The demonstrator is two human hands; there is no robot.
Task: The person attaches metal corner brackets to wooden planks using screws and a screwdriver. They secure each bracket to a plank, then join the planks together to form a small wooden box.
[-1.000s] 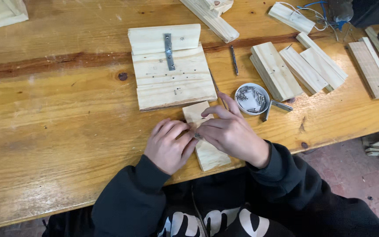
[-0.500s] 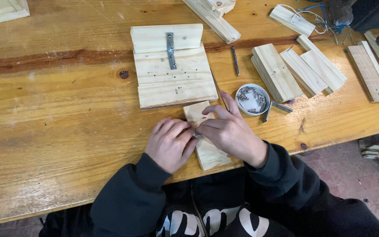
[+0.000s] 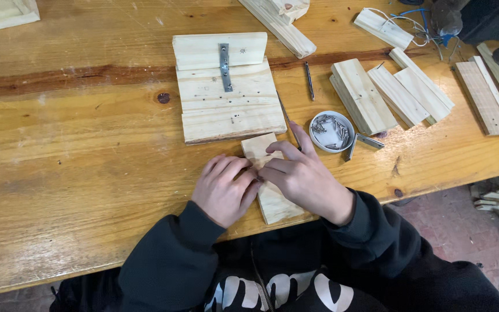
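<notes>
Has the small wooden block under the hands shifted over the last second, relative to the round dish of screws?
No. The small wooden block keeps its place beside the dish of screws, under both the left hand and right hand.

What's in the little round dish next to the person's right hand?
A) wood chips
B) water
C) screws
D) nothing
C: the dish beside the right hand holds a heap of small grey metal screws.

You are seeing one dish of screws [image 3: 331, 130], with five wooden slats [image 3: 397, 92] lying right of it.
</notes>
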